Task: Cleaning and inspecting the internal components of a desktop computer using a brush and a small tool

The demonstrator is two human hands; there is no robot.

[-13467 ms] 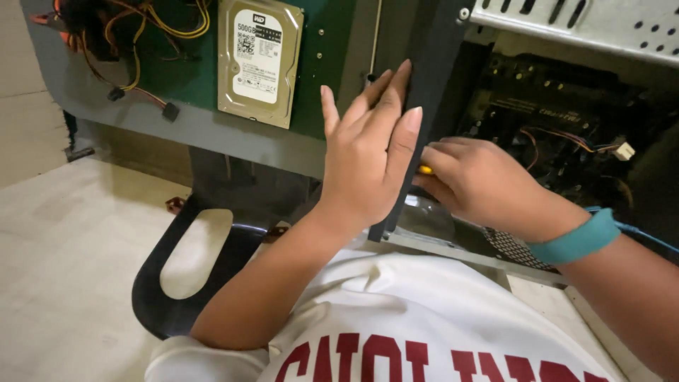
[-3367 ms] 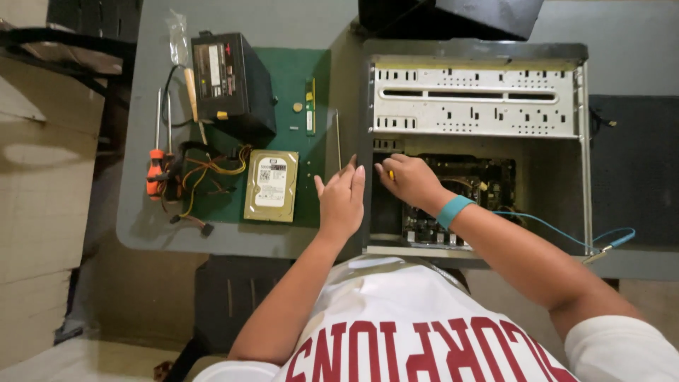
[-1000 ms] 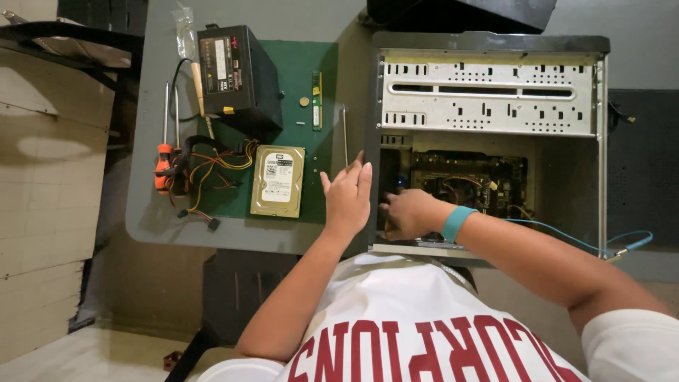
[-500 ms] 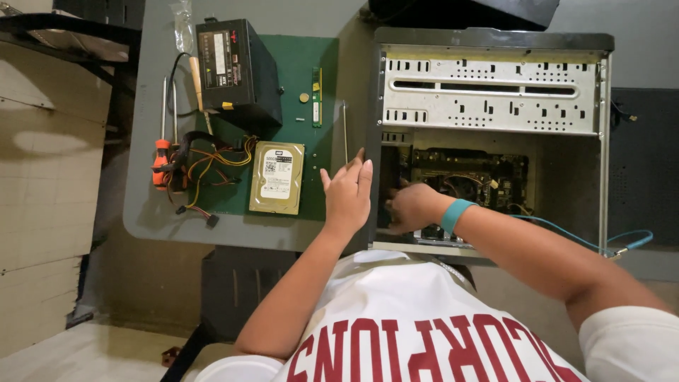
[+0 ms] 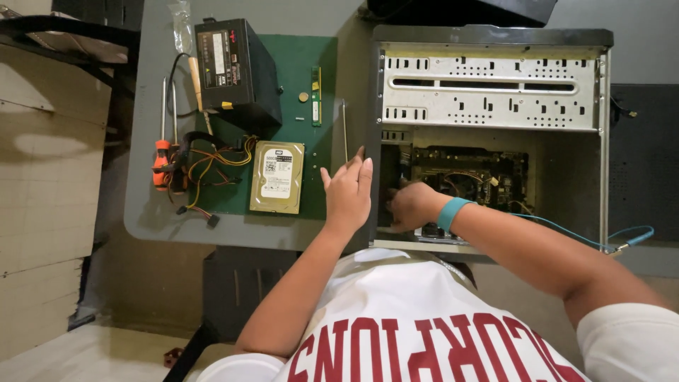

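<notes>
Hands at frame centre: left hand (image 5: 348, 192) flat and open, fingers up, braced on the near edge of the computer case (image 5: 488, 42). Right hand (image 5: 410, 205) is curled inside it, just left of the circuit board (image 5: 470, 173); can't tell what it grips. Board's long axis runs left-right; right hand nearer. Hard drive (image 5: 277, 177) lies just left of left hand.
</notes>
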